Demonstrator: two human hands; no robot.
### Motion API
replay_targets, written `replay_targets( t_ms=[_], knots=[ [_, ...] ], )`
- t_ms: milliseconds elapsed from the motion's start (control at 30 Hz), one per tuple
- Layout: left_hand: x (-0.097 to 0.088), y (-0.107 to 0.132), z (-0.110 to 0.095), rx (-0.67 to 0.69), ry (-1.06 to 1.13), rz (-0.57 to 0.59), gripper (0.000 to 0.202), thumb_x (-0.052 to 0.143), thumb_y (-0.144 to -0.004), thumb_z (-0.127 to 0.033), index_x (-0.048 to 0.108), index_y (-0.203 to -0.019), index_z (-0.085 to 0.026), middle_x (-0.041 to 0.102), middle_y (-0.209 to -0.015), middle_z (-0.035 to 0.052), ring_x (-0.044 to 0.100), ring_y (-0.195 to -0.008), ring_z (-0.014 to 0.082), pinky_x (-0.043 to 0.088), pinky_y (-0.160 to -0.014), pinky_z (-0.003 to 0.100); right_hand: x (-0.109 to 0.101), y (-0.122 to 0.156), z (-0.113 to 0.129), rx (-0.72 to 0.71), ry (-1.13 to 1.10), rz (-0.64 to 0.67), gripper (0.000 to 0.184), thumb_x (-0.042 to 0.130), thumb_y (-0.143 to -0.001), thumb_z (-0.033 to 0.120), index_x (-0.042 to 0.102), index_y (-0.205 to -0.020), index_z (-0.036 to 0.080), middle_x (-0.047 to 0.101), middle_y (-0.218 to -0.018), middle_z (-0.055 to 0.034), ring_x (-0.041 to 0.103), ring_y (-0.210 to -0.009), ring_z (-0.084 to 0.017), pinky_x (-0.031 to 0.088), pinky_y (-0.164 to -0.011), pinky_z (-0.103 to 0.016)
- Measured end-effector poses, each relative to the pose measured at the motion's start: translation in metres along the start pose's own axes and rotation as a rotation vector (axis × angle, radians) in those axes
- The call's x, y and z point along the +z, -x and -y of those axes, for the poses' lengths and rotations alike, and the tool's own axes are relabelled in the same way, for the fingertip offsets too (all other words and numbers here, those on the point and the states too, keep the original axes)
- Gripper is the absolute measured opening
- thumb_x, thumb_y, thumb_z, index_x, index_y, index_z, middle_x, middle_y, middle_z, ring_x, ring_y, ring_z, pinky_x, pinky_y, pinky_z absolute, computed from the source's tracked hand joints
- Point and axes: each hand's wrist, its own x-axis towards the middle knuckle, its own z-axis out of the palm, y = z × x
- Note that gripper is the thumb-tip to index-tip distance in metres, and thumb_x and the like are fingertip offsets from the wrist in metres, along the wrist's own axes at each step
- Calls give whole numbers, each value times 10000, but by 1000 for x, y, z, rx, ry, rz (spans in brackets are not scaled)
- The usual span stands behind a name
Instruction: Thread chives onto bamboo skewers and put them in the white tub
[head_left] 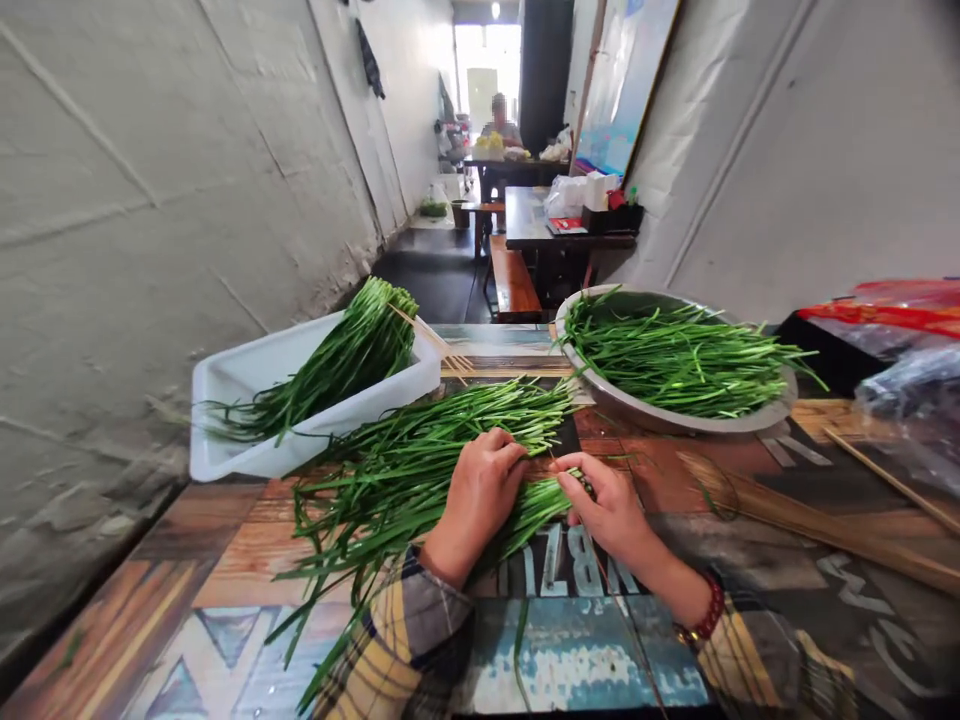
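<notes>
A loose pile of garlic chives (397,450) lies across the middle of the table, its cut ends toward the right. My left hand (486,485) rests over a small bunch of chives (544,510), with its fingers curled around it. At the cut ends, my right hand (611,505) pinches a thin strand (626,612) that runs down toward the table's near edge. Whether this is a skewer or a string I cannot tell. Both hands are close together, and their fingertips partly hide the bunch.
A white tray (315,440) holds a thick chive bundle (352,345), with thin sticks (442,345) by its cut end. Right of it stands a bowl (675,425) of loose chives (675,355). Long straw-like fibres (810,515) lie at right. A person (501,125) sits far back.
</notes>
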Motion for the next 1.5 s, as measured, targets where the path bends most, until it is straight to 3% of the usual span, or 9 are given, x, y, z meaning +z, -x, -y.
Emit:
replay_targets(
  t_ms=[200,367,467,600,767,967,1500],
  knots=[
    [-2,-1,-6,-19,321,-40,190,545,-900,-245,716,-957,-187,625,-886,60,585,-830,161,467,-743,279,-2,7,9,-96,114,-31,235,460,-900,348,638,-971,212,704,-748,-12,603,-452,-124,512,-636,-274],
    [-4,-2,-14,-53,496,92,229,518,-917,-275,723,-939,-173,650,-751,29,588,-717,140,448,-668,238,-6,10,9,-141,73,-6,238,455,-915,334,641,-1008,219,719,-857,-23,604,-461,-110,513,-642,-267],
    [-3,-2,-16,-141,587,72,215,585,-870,-287,700,-999,-160,681,-764,23,600,-697,140,462,-667,238,-8,8,8,-126,10,8,244,456,-923,336,641,-1018,208,674,-674,12,593,-447,-113,501,-605,-253],
    [-3,-4,-16,-239,669,65,165,605,-833,-271,698,-891,-147,715,-850,44,632,-775,161,482,-723,251,-8,5,6,-58,-108,42,268,476,-920,351,632,-1062,186,569,-502,55,563,-422,-115,463,-520,-230],
    [-6,-5,-17,-291,686,88,164,607,-819,-270,695,-865,-139,714,-833,51,632,-765,168,482,-712,256,-7,5,3,30,-214,62,294,485,-914,351,615,-1106,170,547,-493,58,531,-402,-108,417,-450,-216],
    [-7,-6,-19,-294,684,57,136,627,-807,-256,688,-838,-138,703,-808,45,620,-737,157,477,-694,250,-10,8,8,9,-224,81,303,486,-904,331,630,-1111,164,554,-539,44,519,-397,-97,428,-445,-216],
    [-7,-5,-19,-189,655,22,118,630,-831,-213,723,-864,-148,690,-801,41,612,-743,145,457,-700,248,-11,11,6,34,-242,109,337,482,-893,306,631,-1154,154,562,-559,44,461,-359,-66,377,-384,-185]
  ],
)
